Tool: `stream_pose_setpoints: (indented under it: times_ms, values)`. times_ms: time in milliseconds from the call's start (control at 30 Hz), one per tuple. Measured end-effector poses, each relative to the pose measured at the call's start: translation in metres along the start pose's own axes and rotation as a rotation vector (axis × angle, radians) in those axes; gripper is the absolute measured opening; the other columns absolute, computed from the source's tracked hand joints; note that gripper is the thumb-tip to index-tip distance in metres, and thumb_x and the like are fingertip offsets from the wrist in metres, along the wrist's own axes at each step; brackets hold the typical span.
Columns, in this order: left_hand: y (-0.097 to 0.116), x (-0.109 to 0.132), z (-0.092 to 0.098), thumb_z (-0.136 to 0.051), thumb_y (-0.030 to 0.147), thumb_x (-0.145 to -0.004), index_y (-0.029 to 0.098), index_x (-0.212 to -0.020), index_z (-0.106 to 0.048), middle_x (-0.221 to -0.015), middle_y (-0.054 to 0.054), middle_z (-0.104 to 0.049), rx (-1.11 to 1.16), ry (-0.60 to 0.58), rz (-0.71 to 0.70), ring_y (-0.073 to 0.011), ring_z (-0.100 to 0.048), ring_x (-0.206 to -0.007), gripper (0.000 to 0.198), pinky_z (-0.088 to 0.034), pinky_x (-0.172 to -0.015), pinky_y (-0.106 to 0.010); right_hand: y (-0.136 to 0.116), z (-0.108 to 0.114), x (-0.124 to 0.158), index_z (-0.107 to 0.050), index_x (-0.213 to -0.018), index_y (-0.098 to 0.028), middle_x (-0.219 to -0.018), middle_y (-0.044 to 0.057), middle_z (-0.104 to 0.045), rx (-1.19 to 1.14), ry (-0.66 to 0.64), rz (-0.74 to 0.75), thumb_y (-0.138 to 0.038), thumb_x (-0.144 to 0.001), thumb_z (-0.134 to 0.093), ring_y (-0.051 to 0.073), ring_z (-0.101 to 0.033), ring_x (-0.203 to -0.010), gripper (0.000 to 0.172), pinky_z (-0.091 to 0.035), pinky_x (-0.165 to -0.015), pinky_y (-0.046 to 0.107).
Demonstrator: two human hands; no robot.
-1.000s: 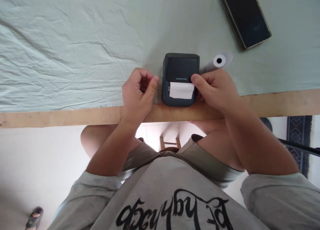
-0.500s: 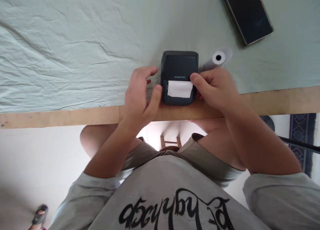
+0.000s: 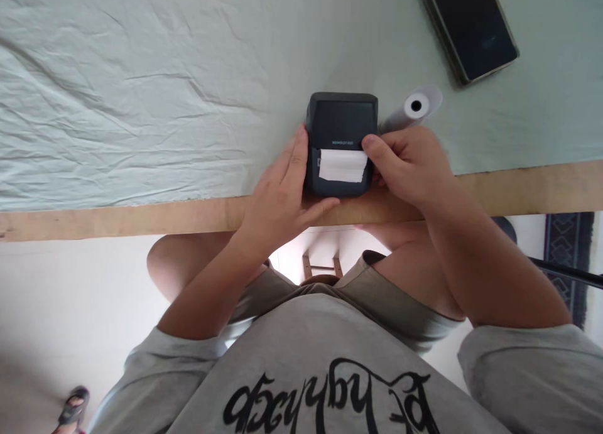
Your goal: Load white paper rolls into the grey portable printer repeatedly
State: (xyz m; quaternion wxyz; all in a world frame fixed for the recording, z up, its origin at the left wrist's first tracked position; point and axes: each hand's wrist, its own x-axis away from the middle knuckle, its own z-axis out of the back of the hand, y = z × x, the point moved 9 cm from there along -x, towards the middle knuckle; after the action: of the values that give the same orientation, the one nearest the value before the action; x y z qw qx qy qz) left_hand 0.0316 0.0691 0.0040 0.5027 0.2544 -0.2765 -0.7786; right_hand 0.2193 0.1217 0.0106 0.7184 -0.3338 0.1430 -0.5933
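A dark label printer lies near the table's front edge, with a strip of white paper coming out of its front slot. Along the printer's left side my left hand rests with fingers stretched flat against it and the thumb pointing out below the front edge. My right hand grips the right side, thumb on the top near the slot. Its other fingers are curled and partly hidden beside the case. Just behind that hand is a white paper roll with a dark core, its loose end curling out.
A black phone-like device in a clear-edged case lies at the back right. Pale green wrinkled cloth covers the table, whose wooden edge runs along the front. On the floor at lower left shows someone's sandaled foot.
My left hand has closed in on the printer, its fingers now flat along the left side and its thumb swung below the front. The right hand keeps its hold.
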Motion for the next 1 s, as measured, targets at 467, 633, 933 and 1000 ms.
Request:
stream_pose_setpoints:
  times_ms: [467, 633, 933, 1000]
  values:
    - [-0.009, -0.007, 0.004, -0.075, 0.087, -0.079, 0.029, -0.170, -0.032, -0.176, -0.017, -0.038, -0.097, -0.033, 0.019, -0.0437, -0.037, -0.162, 0.116, -0.030, -0.133, -0.060, 0.000, 0.001, 0.001, -0.050, -0.055, -0.022, -0.054, 0.002, -0.051, 0.022, -0.012, -0.085, -0.058, -0.106, -0.051, 0.016, -0.048, -0.055, 0.062, -0.027, -0.060, 0.037]
    - [-0.009, -0.007, 0.005, -0.071, 0.094, -0.076, 0.026, -0.167, -0.037, -0.174, -0.019, -0.039, -0.121, 0.001, 0.030, -0.0466, -0.036, -0.162, 0.119, -0.029, -0.134, -0.062, -0.003, 0.001, 0.004, -0.049, -0.057, -0.023, -0.055, 0.002, -0.054, 0.014, 0.008, -0.013, -0.061, -0.103, -0.054, 0.016, -0.049, -0.055, 0.060, -0.028, -0.058, 0.035]
    - [-0.005, -0.010, 0.003, -0.079, 0.087, -0.077, 0.027, -0.169, -0.029, -0.169, -0.018, -0.045, -0.069, -0.004, 0.017, -0.0451, -0.044, -0.158, 0.120, -0.041, -0.132, -0.062, -0.009, 0.003, 0.009, -0.048, -0.063, -0.023, -0.058, 0.001, -0.052, 0.034, -0.031, 0.027, -0.049, -0.093, -0.065, 0.016, -0.048, -0.060, 0.044, -0.029, -0.061, 0.035]
    - [-0.006, -0.009, 0.002, -0.077, 0.086, -0.079, 0.022, -0.167, -0.033, -0.167, -0.021, -0.047, -0.086, -0.023, 0.054, -0.0448, -0.045, -0.157, 0.118, -0.041, -0.131, -0.061, -0.011, 0.003, 0.009, -0.046, -0.063, -0.024, -0.057, 0.000, -0.051, 0.032, -0.039, 0.033, -0.046, -0.091, -0.068, 0.015, -0.047, -0.058, 0.042, -0.029, -0.061, 0.035]
